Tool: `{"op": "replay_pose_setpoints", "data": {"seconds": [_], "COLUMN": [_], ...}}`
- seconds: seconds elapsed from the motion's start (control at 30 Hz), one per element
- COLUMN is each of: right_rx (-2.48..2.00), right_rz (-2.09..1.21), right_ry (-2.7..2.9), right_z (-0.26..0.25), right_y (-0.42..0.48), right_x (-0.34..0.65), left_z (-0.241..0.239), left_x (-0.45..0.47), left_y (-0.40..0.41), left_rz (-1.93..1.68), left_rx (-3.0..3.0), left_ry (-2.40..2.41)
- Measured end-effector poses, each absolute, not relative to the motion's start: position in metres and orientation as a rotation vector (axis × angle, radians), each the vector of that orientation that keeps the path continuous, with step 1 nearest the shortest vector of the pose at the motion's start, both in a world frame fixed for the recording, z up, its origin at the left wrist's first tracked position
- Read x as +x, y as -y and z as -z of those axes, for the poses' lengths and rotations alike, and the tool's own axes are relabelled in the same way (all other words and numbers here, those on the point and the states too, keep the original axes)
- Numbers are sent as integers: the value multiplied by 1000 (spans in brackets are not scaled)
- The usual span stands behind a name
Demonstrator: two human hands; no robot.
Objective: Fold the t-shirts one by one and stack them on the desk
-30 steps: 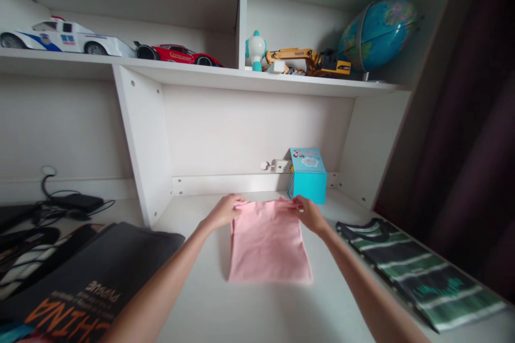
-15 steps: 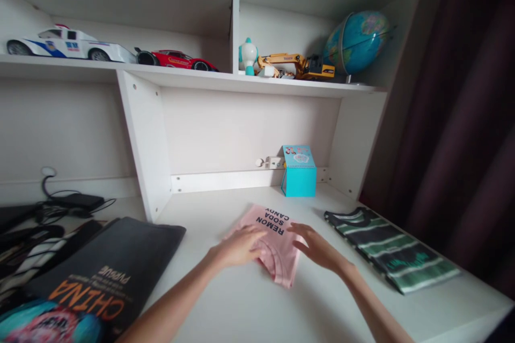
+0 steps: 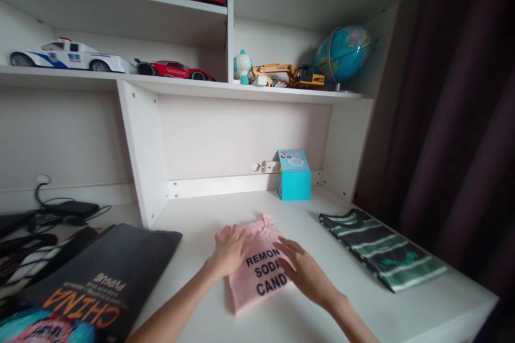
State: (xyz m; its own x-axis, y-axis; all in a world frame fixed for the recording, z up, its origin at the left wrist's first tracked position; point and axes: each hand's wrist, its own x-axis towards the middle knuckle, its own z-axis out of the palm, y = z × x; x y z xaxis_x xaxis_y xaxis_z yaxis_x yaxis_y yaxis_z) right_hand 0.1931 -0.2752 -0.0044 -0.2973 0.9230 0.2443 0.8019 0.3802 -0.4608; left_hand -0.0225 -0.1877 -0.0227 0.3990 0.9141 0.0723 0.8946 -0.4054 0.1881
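A folded pink T-shirt (image 3: 257, 273) lies on the white desk, its black "REMON SODA CANDY" lettering upright towards me and its collar at the far side. My left hand (image 3: 230, 251) rests on the shirt's upper left part, fingers spread. On the right edge, partly covering the lettering, lies my right hand (image 3: 300, 267) with its fingers stretched out. Neither hand grips the cloth. Further right is a folded T-shirt with green, black and white stripes (image 3: 382, 249), apart from both hands.
A turquoise desk calendar (image 3: 295, 177) stands at the back by a wall socket (image 3: 270, 166). Left lie a dark folded "CHINA" garment (image 3: 108, 268) and a black adapter (image 3: 76, 208) with cables. Shelves above hold toy cars (image 3: 173, 70), a toy excavator (image 3: 292, 74) and a globe (image 3: 349, 53).
The pink T-shirt has been turned round: its lettering was upside down with the collar near me, now it reads upright with the collar away. The view has tilted up slightly.
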Motion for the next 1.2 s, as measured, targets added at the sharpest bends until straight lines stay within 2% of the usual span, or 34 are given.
{"op": "replay_pose_setpoints", "data": {"seconds": [0.1, 0.2, 0.4, 0.5, 0.77, 0.97, 1.2], "right_rx": [-1743, -1806, -1952, -2004, -1851, -1738, -1862], "right_rz": [-342, -336, -247, -292, -544, -516, -271], "right_ry": [2206, 2201, 1938, 1869, 1808, 1769, 1636], "right_z": [38, 57, 36, 35, 37, 23, -9], "right_y": [256, 250, 236, 221, 208, 226, 244], "right_x": [198, 199, 203, 199, 213, 268, 398], "left_z": [38, 45, 25, 24, 41, 22, 7], "left_x": [-25, -27, -37, -42, -38, 14, 137], "left_y": [192, 194, 202, 198, 187, 207, 199], "left_rz": [-279, -321, -299, -288, -860, -932, -952], "left_rx": [2473, 2473, 2325, 2279, 1841, 1678, 1806], "left_ry": [-1572, -1584, -1951, -1941, -1527, -1304, -1118]}}
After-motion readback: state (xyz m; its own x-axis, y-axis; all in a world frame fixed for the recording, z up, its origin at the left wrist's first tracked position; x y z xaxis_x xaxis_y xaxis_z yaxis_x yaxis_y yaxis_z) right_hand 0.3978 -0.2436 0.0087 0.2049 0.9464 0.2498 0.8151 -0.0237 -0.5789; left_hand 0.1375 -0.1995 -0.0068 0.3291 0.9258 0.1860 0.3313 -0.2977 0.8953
